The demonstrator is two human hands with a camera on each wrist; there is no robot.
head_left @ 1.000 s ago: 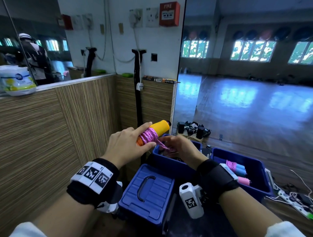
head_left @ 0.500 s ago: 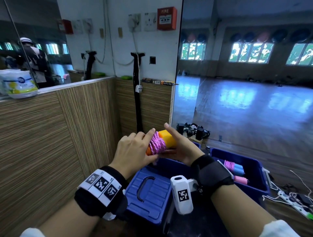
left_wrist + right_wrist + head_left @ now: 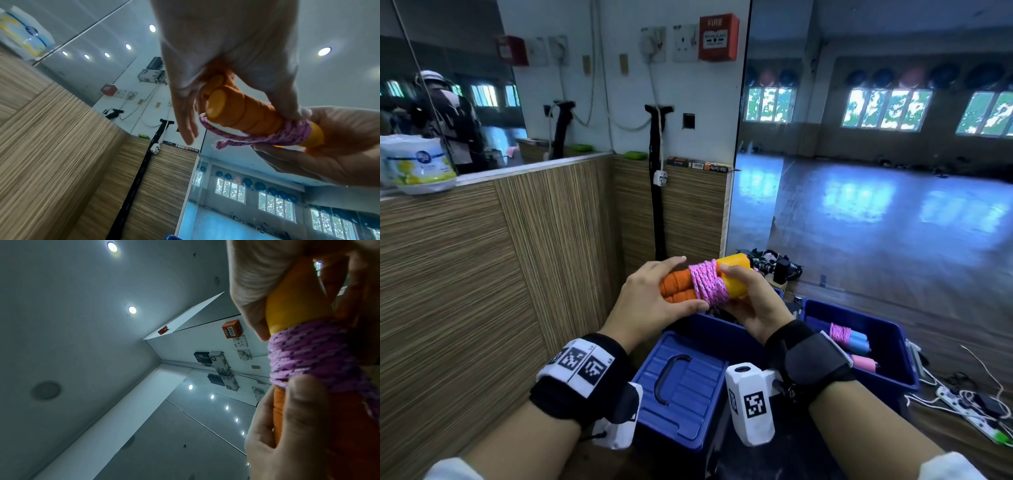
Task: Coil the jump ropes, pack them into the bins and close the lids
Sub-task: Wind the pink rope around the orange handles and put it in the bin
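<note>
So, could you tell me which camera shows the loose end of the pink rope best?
The left wrist view: the loose end hangs free below the orange handles. The head view shows only the wound pink rope; the right wrist view shows the wraps close up, no end.

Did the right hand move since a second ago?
Yes. The right hand rose from low over the blue bin, where it handled the pink cord, to grip the yellow end of the jump rope.

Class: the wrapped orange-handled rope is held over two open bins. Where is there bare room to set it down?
Right bin: bare floor left of its stored ropes, beside the near wall. Middle bin is mostly hidden by both hands; its room cannot be judged.
</note>
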